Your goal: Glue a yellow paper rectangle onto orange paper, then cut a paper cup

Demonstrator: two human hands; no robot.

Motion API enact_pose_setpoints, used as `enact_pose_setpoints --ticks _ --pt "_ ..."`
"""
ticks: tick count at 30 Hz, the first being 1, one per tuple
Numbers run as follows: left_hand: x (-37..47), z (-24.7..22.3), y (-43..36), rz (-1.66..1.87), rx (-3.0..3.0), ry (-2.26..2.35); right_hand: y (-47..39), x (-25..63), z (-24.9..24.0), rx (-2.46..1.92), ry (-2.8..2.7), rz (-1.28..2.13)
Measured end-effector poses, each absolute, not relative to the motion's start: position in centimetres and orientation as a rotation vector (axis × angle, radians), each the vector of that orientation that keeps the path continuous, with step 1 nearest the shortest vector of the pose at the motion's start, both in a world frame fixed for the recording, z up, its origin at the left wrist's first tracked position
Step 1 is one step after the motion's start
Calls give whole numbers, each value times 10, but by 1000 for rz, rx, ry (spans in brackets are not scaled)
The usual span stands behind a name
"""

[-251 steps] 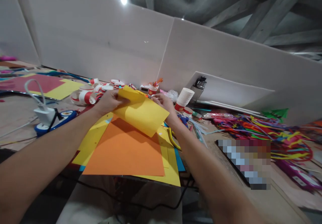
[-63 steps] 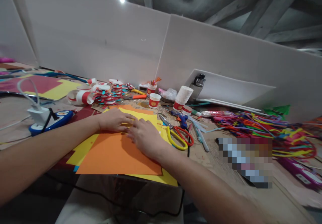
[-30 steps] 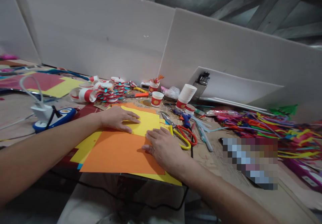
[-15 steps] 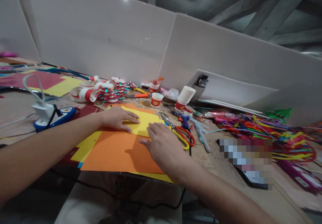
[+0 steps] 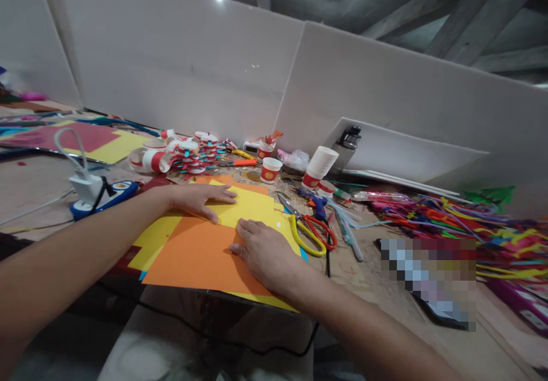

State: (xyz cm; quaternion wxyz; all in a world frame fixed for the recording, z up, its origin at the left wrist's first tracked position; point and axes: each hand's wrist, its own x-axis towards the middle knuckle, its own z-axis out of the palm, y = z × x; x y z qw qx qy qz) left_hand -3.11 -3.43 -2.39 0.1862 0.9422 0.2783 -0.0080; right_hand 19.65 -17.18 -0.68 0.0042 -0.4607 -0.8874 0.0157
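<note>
My left hand rests on the yellow paper with its fingers spread and nothing in them. Beside it, my right hand lies with fingers stretched over the orange sheet, its fingertips at the lower edge of the yellow paper. More yellow and blue sheets show from under the orange one. Just right of the papers lie scissors with one yellow and one red handle.
Behind the papers stand a paper cup and a cup stack. A blue power strip is at left. Pipe cleaners and a blurred-out device lie at right.
My right hand has moved slightly left and down, uncovering more yellow paper near the scissors. My left hand stays nearly in place. The whole view has shifted slightly.
</note>
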Motion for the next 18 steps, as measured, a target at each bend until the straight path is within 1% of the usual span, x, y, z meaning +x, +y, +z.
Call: enact_pose_setpoints --ticks 18 --pt "-74 -27 -16 -298 2675 1104 -170 199 -9 -1383 -2768 65"
